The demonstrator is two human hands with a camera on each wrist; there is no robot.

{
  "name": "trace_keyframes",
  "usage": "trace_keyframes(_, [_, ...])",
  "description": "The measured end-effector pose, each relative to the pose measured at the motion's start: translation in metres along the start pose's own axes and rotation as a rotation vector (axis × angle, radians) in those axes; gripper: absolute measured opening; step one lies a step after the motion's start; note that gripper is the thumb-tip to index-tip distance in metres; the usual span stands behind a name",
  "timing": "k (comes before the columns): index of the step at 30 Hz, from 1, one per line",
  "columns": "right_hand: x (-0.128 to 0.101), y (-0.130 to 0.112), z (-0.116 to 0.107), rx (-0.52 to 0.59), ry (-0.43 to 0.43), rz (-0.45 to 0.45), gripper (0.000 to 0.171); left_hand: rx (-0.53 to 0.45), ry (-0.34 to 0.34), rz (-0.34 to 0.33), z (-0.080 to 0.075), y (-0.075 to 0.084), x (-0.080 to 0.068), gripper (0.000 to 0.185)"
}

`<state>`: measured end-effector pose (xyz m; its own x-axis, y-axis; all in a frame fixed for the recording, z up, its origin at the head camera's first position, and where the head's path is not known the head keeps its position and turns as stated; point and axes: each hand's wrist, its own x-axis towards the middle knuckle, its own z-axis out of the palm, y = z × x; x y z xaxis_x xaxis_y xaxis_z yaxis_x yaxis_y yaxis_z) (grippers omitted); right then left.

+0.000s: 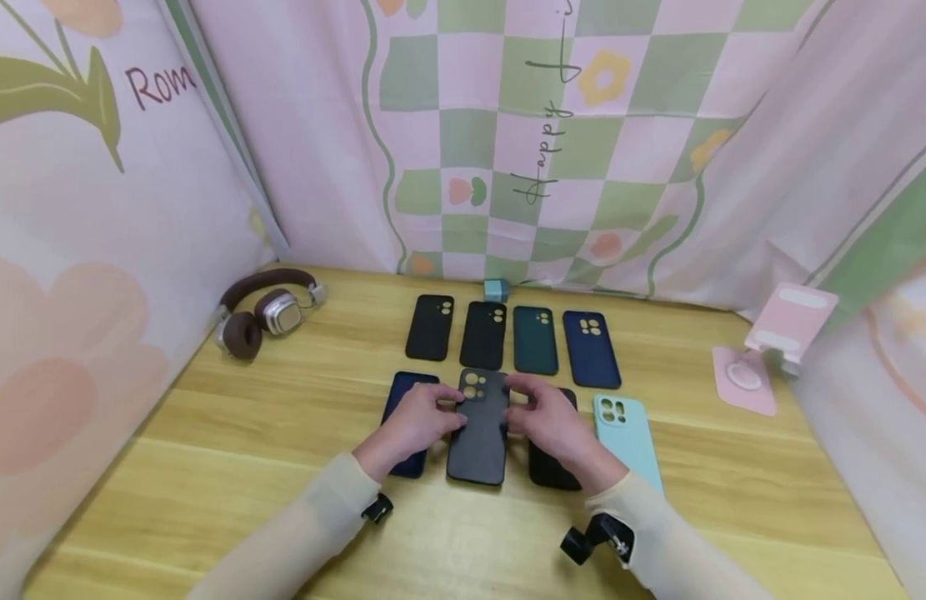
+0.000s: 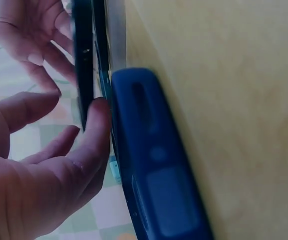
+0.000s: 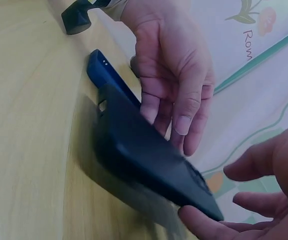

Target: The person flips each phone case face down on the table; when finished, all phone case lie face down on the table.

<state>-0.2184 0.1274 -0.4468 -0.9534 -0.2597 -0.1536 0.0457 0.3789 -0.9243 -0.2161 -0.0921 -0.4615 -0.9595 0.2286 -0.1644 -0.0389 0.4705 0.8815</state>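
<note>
Currently I'm watching the left hand [image 1: 416, 423] and right hand [image 1: 554, 423] supporting the dark phone case [image 1: 479, 437] with fairly straight fingers, thumbs standing clear, over the middle of the bench [image 1: 245, 458]. I'd be levelling it between matched fingertips, avoiding knocking the black case [image 1: 554, 468] beside it. Wood grain is covering the bench; a patterned curtain [image 1: 473, 137] is hanging along its far edge, headphones [image 1: 282, 313] lying near the far left corner.

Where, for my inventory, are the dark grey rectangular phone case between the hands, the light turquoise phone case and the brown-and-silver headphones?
Dark grey phone case [image 1: 478, 437]: head view, flat panel.
Light turquoise phone case [image 1: 631, 440]: head view, flat panel.
Brown-and-silver headphones [image 1: 281, 313]: head view, silver ear cup.
</note>
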Motion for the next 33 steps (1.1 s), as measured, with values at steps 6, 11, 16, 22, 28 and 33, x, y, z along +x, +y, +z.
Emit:
trace_keyframes(6, [-0.002,-0.004,0.0,-0.053,-0.05,0.038,0.051,0.043,-0.028,0.019,0.0,0.0,0.001,0.04])
trace_keyframes(11, [-0.001,-0.005,0.001,-0.095,-0.065,0.044,0.049,0.036,-0.044,0.034,-0.004,0.001,-0.001,0.039])
trace_keyframes(16, [0.0,-0.007,0.008,-0.066,-0.07,0.033,0.042,0.025,-0.035,0.088,-0.013,-0.002,-0.004,0.03])
trace_keyframes(22, [0.003,-0.012,0.03,-0.032,-0.096,-0.006,0.04,0.032,-0.002,0.113,-0.032,-0.011,-0.008,0.024])
trace_keyframes(28, [0.008,-0.023,0.057,-0.047,-0.167,-0.073,0.04,-0.021,0.061,0.003,-0.061,-0.022,-0.019,0.02])
trace_keyframes(33, [0.013,-0.03,0.069,-0.055,-0.197,-0.08,0.044,-0.02,0.141,-0.052,-0.078,-0.034,-0.025,0.02])
